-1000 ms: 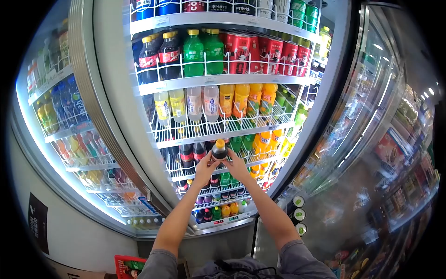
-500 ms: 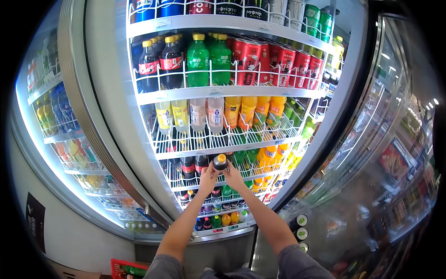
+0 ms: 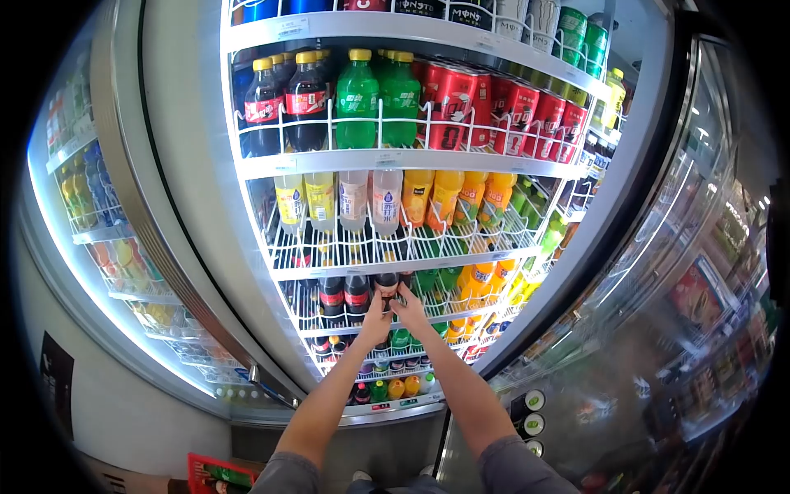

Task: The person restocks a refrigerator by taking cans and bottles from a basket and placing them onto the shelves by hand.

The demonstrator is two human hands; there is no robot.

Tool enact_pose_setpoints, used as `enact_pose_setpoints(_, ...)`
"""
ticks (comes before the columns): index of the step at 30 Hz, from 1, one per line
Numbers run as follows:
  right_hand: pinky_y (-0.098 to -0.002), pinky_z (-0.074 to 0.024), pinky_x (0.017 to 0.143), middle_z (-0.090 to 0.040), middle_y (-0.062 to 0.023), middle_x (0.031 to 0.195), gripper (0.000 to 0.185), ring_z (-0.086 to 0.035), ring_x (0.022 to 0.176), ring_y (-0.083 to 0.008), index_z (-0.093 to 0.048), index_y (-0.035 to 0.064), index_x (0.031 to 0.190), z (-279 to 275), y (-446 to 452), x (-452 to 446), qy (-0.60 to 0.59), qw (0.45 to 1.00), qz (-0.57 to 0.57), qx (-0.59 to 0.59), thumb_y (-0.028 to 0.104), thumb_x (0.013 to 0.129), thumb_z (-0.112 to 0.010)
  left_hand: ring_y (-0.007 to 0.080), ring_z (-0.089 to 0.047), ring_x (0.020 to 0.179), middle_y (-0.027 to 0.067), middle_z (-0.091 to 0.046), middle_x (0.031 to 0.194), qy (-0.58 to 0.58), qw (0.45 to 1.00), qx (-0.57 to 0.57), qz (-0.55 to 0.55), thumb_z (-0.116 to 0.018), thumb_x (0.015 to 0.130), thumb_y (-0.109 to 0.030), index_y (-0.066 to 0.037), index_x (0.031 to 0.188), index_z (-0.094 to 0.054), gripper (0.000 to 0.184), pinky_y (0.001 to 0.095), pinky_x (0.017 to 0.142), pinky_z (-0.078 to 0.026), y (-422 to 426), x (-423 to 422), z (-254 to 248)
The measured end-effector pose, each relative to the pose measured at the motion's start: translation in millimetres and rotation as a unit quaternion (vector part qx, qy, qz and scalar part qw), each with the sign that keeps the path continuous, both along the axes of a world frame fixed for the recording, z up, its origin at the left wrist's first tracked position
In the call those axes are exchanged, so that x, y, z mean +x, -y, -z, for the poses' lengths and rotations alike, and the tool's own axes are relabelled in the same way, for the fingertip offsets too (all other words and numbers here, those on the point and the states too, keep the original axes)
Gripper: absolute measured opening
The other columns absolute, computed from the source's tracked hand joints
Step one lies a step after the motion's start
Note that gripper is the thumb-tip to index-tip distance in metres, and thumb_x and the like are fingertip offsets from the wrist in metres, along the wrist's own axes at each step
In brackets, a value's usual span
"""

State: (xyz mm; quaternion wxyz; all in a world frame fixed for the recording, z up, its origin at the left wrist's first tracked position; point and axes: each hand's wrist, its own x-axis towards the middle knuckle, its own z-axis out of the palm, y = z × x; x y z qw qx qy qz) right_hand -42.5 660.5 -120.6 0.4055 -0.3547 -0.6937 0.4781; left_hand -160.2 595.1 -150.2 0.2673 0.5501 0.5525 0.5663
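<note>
Both of my hands are closed around a dark cola bottle [image 3: 386, 285] at the front of a lower wire shelf [image 3: 329, 329]. My left hand [image 3: 376, 322] grips its left side, and my right hand [image 3: 410, 312] grips its right side. The bottle looks upright, and the shelf edge above hides its cap. Just left of it stand two more cola bottles [image 3: 344, 295] with dark red labels. Green bottles [image 3: 436, 278] and orange drink bottles [image 3: 477, 280] stand to the right.
Above my hands, a white shelf edge [image 3: 354, 270] runs across the cooler. Higher shelves hold green soda bottles [image 3: 357, 99] and red cans [image 3: 457, 107]. An open glass door [image 3: 592, 329] stands at right. Black cans [image 3: 527, 403] show by its lower edge.
The cola bottle has moved from in front of the shelf into the row, tipping from cap-toward-me to upright. Both hands moved forward with it. The view has shifted slightly.
</note>
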Motion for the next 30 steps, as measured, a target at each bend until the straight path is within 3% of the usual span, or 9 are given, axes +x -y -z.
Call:
enact_pose_setpoints(1, -0.0312, -0.0446, 0.098, -0.042, -0.0178, 0.146, 0.064, -0.045, 0.131, -0.0220, -0.031, -0.0065, 0.145, -1.3, 1.4, 3.4, -0.018, 0.998, -0.032, -0.044, 0.011, 0.091, -0.063, 0.0328, -0.041, 0.135, 0.0259, -0.031, 0.150, 0.050, 0.998, -0.032, 0.015, -0.057, 0.088, 0.000, 0.000, 0.152, -0.011, 0.079, 0.0363, 0.108, -0.036, 1.1, 1.2, 2.6)
enact_pose_setpoints(5, -0.0326, -0.0400, 0.104, -0.035, -0.0204, 0.150, 0.069, -0.037, 0.138, -0.0241, -0.024, -0.0043, 0.148, 19.5, 13.0, 13.5, -0.044, 0.996, -0.047, -0.059, 0.012, 0.093, -0.062, 0.0303, -0.038, 0.137, 0.0250, -0.028, 0.152, 0.110, 0.990, -0.084, 0.040, -0.059, 0.088, 0.000, 0.001, 0.152, -0.003, 0.085, 0.0350, 0.110, -0.032, 25.0, 6.2, -13.8)
enact_pose_setpoints(10, -0.0336, -0.0388, 0.106, -0.035, -0.0177, 0.150, 0.068, -0.038, 0.137, -0.0249, -0.024, -0.0031, 0.149, 21.2, 51.4, 29.1, -0.012, 0.999, -0.030, -0.039, 0.012, 0.093, -0.061, 0.0308, -0.036, 0.138, 0.0248, -0.031, 0.151, 0.001, 0.994, -0.103, 0.043, -0.057, 0.093, -0.005, 0.000, 0.152, -0.009, 0.077, 0.0347, 0.110, -0.032, 49.3, 2.5, -11.9)
enact_pose_setpoints(13, -0.0334, -0.0428, 0.102, -0.038, -0.0155, 0.148, 0.064, -0.045, 0.131, -0.0233, -0.027, 0.0015, 0.149, 22.2, 79.2, 37.1, -0.032, 0.997, -0.038, -0.051, 0.011, 0.094, -0.059, 0.0315, -0.045, 0.132, 0.0246, -0.041, 0.145, 0.122, 0.988, -0.078, 0.061, -0.056, 0.094, -0.007, 0.001, 0.151, -0.016, 0.070, 0.0345, 0.107, -0.037, 63.6, 14.9, 4.3)
enact_pose_setpoints(16, -0.0323, -0.0452, 0.099, -0.038, -0.0145, 0.148, 0.065, -0.049, 0.127, -0.0224, -0.025, 0.0045, 0.151, 17.5, 110.9, 46.8, -0.096, 0.980, -0.074, -0.157, 0.010, 0.095, -0.058, 0.0284, -0.046, 0.131, 0.0230, -0.044, 0.143, 0.145, 0.986, -0.067, 0.053, -0.056, 0.095, -0.008, 0.000, 0.151, -0.020, 0.067, 0.0337, 0.106, -0.038, 94.7, 22.0, 19.1)
enact_pose_setpoints(19, -0.0314, -0.0464, 0.097, -0.041, -0.0135, 0.147, 0.067, -0.052, 0.124, -0.0214, -0.022, 0.0063, 0.152, 11.0, 150.5, 52.9, -0.126, 0.974, -0.079, -0.174, 0.009, 0.095, -0.058, 0.0228, -0.050, 0.126, 0.0181, -0.043, 0.145, 0.172, 0.982, -0.048, 0.067, -0.051, 0.097, -0.005, -0.003, 0.150, -0.026, 0.059, 0.0302, 0.101, -0.042, 137.7, 25.5, 29.6)
enact_pose_setpoints(22, -0.0329, -0.0464, 0.099, -0.044, -0.0138, 0.144, 0.061, -0.053, 0.123, -0.0227, -0.026, 0.0069, 0.150, 17.4, 187.1, 52.9, -0.160, 0.964, -0.085, -0.195, 0.009, 0.097, -0.055, 0.0205, -0.053, 0.122, 0.0157, -0.043, 0.144, 0.177, 0.983, -0.018, 0.041, -0.049, 0.098, -0.004, -0.005, 0.149, -0.030, 0.054, 0.0284, 0.098, -0.044, 189.8, 25.8, 24.3)
enact_pose_setpoints(24, -0.0348, -0.0463, 0.101, -0.045, -0.0144, 0.143, 0.056, -0.053, 0.124, -0.0247, -0.029, 0.0067, 0.149, 35.4, 204.6, 48.2, -0.209, 0.951, -0.104, -0.202, 0.007, 0.098, -0.052, 0.0212, -0.051, 0.125, 0.0152, -0.049, 0.140, 0.241, 0.970, -0.013, 0.017, -0.051, 0.097, -0.003, -0.002, 0.145, -0.036, 0.050, 0.0320, 0.103, -0.041, 225.7, 26.9, 15.0)
enact_pose_setpoints(30, -0.0379, -0.0478, 0.100, -0.049, -0.0178, 0.138, 0.050, -0.056, 0.121, -0.0285, -0.034, 0.0039, 0.146, 2.9, 251.3, 36.1, -0.230, 0.949, -0.096, -0.192, 0.010, 0.099, -0.051, 0.0215, -0.054, 0.122, 0.0140, -0.051, 0.138, 0.275, 0.959, 0.037, -0.057, -0.051, 0.097, -0.004, -0.001, 0.143, -0.038, 0.047, 0.0314, 0.102, -0.041, 291.2, 2.6, -10.8)
